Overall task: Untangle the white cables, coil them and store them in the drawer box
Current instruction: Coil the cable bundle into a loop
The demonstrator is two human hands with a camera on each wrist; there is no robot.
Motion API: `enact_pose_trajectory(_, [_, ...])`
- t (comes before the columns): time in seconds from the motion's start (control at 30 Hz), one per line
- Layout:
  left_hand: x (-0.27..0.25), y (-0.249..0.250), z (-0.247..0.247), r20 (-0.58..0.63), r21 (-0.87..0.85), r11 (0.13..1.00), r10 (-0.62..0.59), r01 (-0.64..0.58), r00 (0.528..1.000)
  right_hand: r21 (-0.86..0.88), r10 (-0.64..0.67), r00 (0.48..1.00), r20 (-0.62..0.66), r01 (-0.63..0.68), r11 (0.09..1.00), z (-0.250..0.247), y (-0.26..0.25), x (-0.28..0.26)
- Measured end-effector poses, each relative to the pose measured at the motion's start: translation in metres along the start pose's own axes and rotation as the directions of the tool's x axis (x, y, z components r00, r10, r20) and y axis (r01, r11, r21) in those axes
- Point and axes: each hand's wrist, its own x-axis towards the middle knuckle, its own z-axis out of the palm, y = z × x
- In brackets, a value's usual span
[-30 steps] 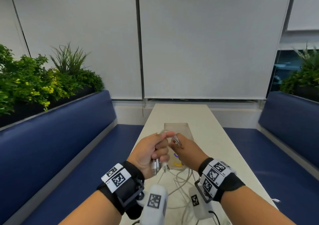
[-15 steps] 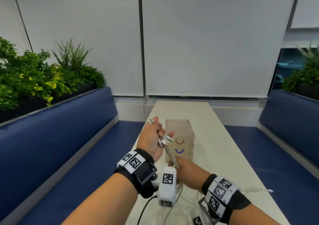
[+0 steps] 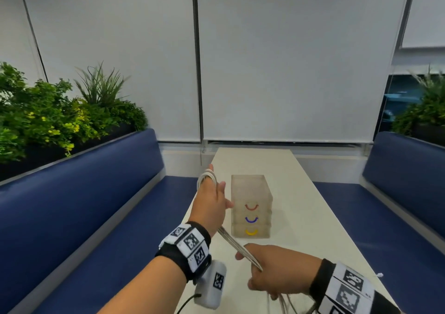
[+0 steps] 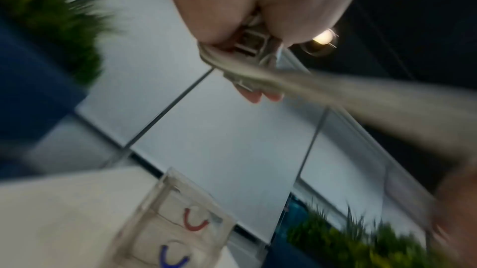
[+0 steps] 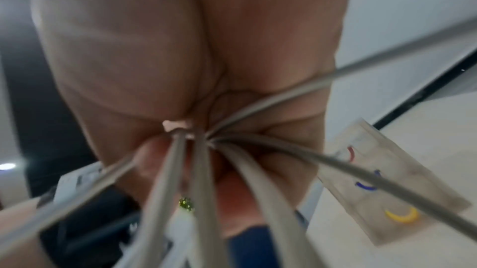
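White cables point(image 3: 237, 246) run taut in a bundle from my left hand point(image 3: 213, 200) down to my right hand point(image 3: 269, 272). The left hand is raised left of the drawer box point(image 3: 251, 193); cable loops point(image 3: 207, 176) wrap over its fingers, and in the left wrist view the metal plugs point(image 4: 250, 43) sit pinched in its palm. My right hand grips several strands point(image 5: 201, 135) in a fist low over the near table, with loose cable hanging below it. The drawer box is translucent, with red, blue and yellow handles, all drawers closed.
The narrow cream table point(image 3: 301, 217) runs away from me between two blue benches point(image 3: 84, 205) point(image 3: 397, 193). Planters point(image 3: 48, 121) top the bench backs. A loose white cable end point(image 3: 380, 275) lies at the table's right edge.
My hands have drawn apart: the left rose and went forward with cable looped over its fingers, the right pulled down toward me, stretching the bundle taut between them.
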Motion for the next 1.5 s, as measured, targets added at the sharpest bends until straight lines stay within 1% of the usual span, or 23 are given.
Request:
enact_pose_trajectory(0.07, [-0.006, -0.001, -0.002, 0.075, 0.277, 0.953, 0.105, -0.122, 0.992, -0.094, -0.031, 0.998, -0.063, 0.025, 0.995, -0.007, -0.002, -0.007])
enact_pose_trajectory(0.1, [-0.008, 0.0, -0.003, 0.116, 0.326, 0.934, 0.112, -0.145, 0.987, -0.146, -0.055, 0.993, -0.105, 0.039, 0.989, -0.009, -0.002, -0.009])
enact_pose_trajectory(0.17, [-0.011, 0.002, -0.006, 0.236, 0.373, 0.911, 0.088, -0.174, 0.968, -0.314, -0.137, 0.96, -0.246, 0.055, 0.948, -0.014, -0.003, -0.011])
enact_pose_trajectory(0.23, [-0.011, 0.006, -0.01, 0.344, 0.398, 0.906, -0.001, -0.145, 0.939, -0.436, -0.248, 0.89, -0.383, 0.062, 0.898, -0.022, -0.004, -0.013])
enact_pose_trajectory(0.33, [-0.017, 0.014, -0.013, 0.444, 0.35, 0.933, -0.089, -0.081, 0.892, -0.493, -0.348, 0.812, -0.468, 0.087, 0.866, -0.035, -0.004, -0.014])
enact_pose_trajectory(0.43, [-0.024, 0.018, -0.012, 0.538, 0.345, 0.937, -0.144, -0.061, 0.831, -0.511, -0.363, 0.788, -0.498, 0.072, 0.857, -0.049, -0.004, -0.013])
enact_pose_trajectory(0.53, [-0.037, 0.018, -0.008, 0.622, 0.152, 0.975, -0.22, 0.16, 0.752, -0.441, -0.383, 0.757, -0.529, 0.14, 0.886, -0.059, -0.006, -0.011])
enact_pose_trajectory(0.6, [-0.041, 0.016, -0.005, 0.641, 0.02, 0.952, -0.246, 0.304, 0.727, -0.382, -0.376, 0.736, -0.563, 0.172, 0.908, -0.062, -0.008, -0.009])
enact_pose_trajectory(0.67, [-0.043, 0.015, -0.006, 0.644, -0.068, 0.913, -0.268, 0.403, 0.716, -0.332, -0.365, 0.719, -0.592, 0.196, 0.923, -0.065, -0.009, -0.007])
enact_pose_trajectory(0.7, [-0.043, 0.015, -0.007, 0.67, -0.105, 0.884, -0.275, 0.455, 0.69, -0.32, -0.358, 0.721, -0.594, 0.196, 0.927, -0.065, -0.009, -0.005])
enact_pose_trajectory(0.77, [-0.043, 0.015, -0.01, 0.735, -0.162, 0.846, -0.24, 0.508, 0.634, -0.318, -0.342, 0.738, -0.582, 0.18, 0.931, -0.065, -0.009, -0.002])
enact_pose_trajectory(0.8, [-0.043, 0.015, -0.012, 0.747, -0.165, 0.855, -0.216, 0.491, 0.629, -0.32, -0.342, 0.739, -0.581, 0.179, 0.93, -0.065, -0.008, -0.001])
enact_pose_trajectory(0.9, [-0.043, 0.015, -0.013, 0.728, -0.108, 0.918, -0.188, 0.381, 0.659, -0.369, -0.372, 0.744, -0.555, 0.181, 0.912, -0.065, -0.005, 0.0])
enact_pose_trajectory(0.97, [-0.045, 0.014, -0.014, 0.727, -0.102, 0.915, -0.2, 0.39, 0.657, -0.482, -0.382, 0.779, -0.497, 0.118, 0.868, -0.065, -0.001, 0.001])
enact_pose_trajectory(1.03, [-0.048, 0.013, -0.013, 0.737, -0.137, 0.883, -0.213, 0.45, 0.641, -0.584, -0.391, 0.807, -0.443, 0.071, 0.809, -0.065, 0.004, 0.005])
enact_pose_trajectory(1.1, [-0.051, 0.015, -0.011, 0.759, -0.234, 0.818, -0.185, 0.526, 0.624, -0.582, -0.379, 0.808, -0.451, 0.055, 0.811, -0.064, 0.007, 0.01])
enact_pose_trajectory(1.13, [-0.053, 0.017, -0.01, 0.758, -0.294, 0.774, -0.169, 0.562, 0.63, -0.564, -0.372, 0.797, -0.475, 0.049, 0.824, -0.064, 0.005, 0.012])
enact_pose_trajectory(1.2, [-0.055, 0.023, -0.009, 0.729, -0.378, 0.703, -0.176, 0.603, 0.662, -0.512, -0.346, 0.777, -0.526, 0.036, 0.858, -0.062, 0.001, 0.017])
enact_pose_trajectory(1.27, [-0.054, 0.03, -0.011, 0.69, -0.454, 0.652, -0.174, 0.607, 0.702, -0.436, -0.301, 0.785, -0.541, 0.045, 0.899, -0.059, -0.002, 0.019])
enact_pose_trajectory(1.33, [-0.05, 0.036, -0.015, 0.642, -0.536, 0.59, -0.179, 0.603, 0.746, -0.261, -0.256, 0.826, -0.502, 0.138, 0.956, -0.059, -0.002, 0.017])
enact_pose_trajectory(1.4, [-0.044, 0.037, -0.019, 0.605, -0.585, 0.548, -0.195, 0.598, 0.772, -0.035, -0.212, 0.884, -0.417, 0.218, 0.975, -0.06, -0.001, 0.013])
enact_pose_trajectory(1.43, [-0.041, 0.036, -0.02, 0.595, -0.585, 0.548, -0.21, 0.598, 0.776, 0.039, -0.2, 0.907, -0.371, 0.231, 0.972, -0.059, -0.001, 0.012])
enact_pose_trajectory(1.5, [-0.038, 0.029, -0.02, 0.579, -0.549, 0.581, -0.253, 0.6, 0.775, 0.079, -0.193, 0.937, -0.292, 0.225, 0.971, -0.056, 0.001, 0.011])
